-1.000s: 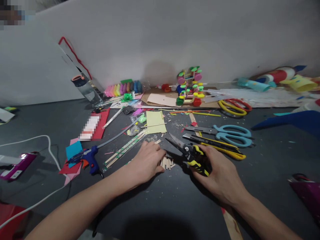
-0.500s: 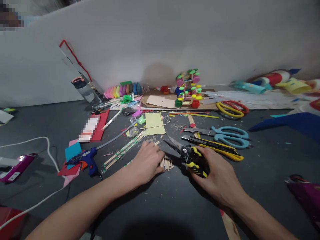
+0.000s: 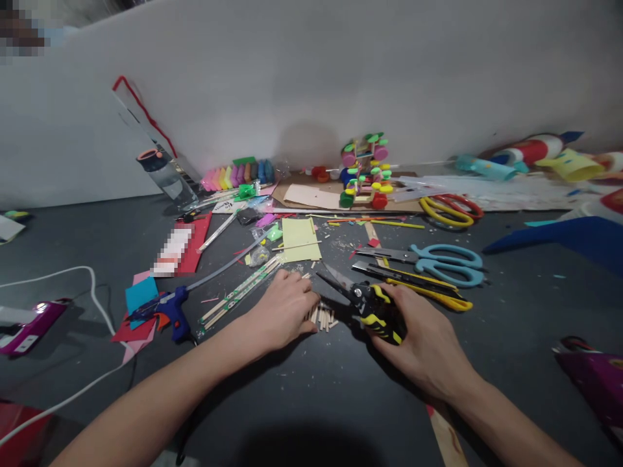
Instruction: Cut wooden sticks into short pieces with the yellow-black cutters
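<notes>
My right hand (image 3: 428, 337) is wrapped around the black and yellow handles of a pair of shears (image 3: 382, 314), whose blades are parted and point to the far left. My left hand (image 3: 287, 308) rests on the table with its fingers curled over a heap of short wooden sticks (image 3: 325, 318). The sticks poke out past its fingertips; what lies under the palm is hidden. Just beyond the blades is a yellow paper pad (image 3: 300, 237) with a thin stick across it. Longer sticks in green-printed wrappers (image 3: 238, 295) lie left of my left hand.
Blue-handled scissors (image 3: 448, 263) and a yellow cutter knife (image 3: 423, 285) lie beyond my right hand. A blue glue gun (image 3: 178, 314) is at left, near a white cable (image 3: 95, 292). Wheeled models (image 3: 367, 172) and a tilted bottle (image 3: 168, 178) stand at the back.
The left hand has shifted very slightly over the sticks, and a little more of the heap shows at its fingertips. The right hand and shears look nearly the same.
</notes>
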Available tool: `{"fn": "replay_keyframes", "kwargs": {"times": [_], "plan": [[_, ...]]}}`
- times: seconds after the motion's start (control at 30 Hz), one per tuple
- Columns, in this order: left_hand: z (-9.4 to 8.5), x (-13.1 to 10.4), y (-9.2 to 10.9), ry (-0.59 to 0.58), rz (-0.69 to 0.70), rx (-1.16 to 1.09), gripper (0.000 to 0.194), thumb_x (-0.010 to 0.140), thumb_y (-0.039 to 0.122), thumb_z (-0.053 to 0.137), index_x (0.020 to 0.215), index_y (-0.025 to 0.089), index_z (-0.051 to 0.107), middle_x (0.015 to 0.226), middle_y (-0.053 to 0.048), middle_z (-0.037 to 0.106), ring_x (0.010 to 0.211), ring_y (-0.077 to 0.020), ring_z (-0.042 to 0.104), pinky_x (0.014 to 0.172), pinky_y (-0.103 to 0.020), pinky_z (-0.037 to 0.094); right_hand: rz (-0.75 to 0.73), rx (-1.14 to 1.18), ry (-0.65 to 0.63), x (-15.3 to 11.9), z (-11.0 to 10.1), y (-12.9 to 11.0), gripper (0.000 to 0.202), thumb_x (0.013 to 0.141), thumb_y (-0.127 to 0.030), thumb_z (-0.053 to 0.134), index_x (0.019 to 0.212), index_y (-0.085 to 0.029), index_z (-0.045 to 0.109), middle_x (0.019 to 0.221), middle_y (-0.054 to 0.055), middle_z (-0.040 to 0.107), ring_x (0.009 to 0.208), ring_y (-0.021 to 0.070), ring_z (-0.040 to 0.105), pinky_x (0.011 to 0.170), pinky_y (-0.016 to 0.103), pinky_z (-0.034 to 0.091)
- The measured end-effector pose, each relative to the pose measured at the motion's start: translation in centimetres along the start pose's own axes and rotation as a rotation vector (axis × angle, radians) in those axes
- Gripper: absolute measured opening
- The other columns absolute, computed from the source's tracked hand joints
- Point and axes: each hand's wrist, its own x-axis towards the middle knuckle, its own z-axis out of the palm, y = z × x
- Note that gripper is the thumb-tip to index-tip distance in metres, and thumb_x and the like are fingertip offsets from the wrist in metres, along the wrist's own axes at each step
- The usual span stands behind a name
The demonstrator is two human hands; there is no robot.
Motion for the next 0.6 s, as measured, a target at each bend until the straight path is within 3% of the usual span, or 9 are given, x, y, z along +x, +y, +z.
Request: {"fn": "replay_keyframes", "kwargs": {"times": [0.37,0.6], "plan": [[-0.56,0.15,0.02,-0.031,0.030,0.015,0.034,0.083,0.034,0.076,0.108,0.014,0.066,0.115,-0.012,0.066,0.109,-0.0307,0.057,0.090,-0.041,0.038,-0.014,-0.023,-0.003,0.02,0.18,0.03,0.046,0.076,-0.033,0.062,0.119,-0.018,0.054,0.104,0.013,0.069,0.094,0.0334,0.068,0.078,0.044,0.056],[-0.64,0.60,-0.24,-0.021,0.090,0.025,0.021,0.083,0.032,0.076,0.091,0.013,0.069,0.105,-0.011,0.069,0.103,-0.0297,0.059,0.084,-0.040,0.039,-0.026,-0.036,-0.002,-0.09,0.11,0.06,0.049,0.074,-0.031,0.063,0.120,-0.017,0.054,0.106,0.014,0.069,0.096,0.0336,0.068,0.079,0.045,0.056]]}}
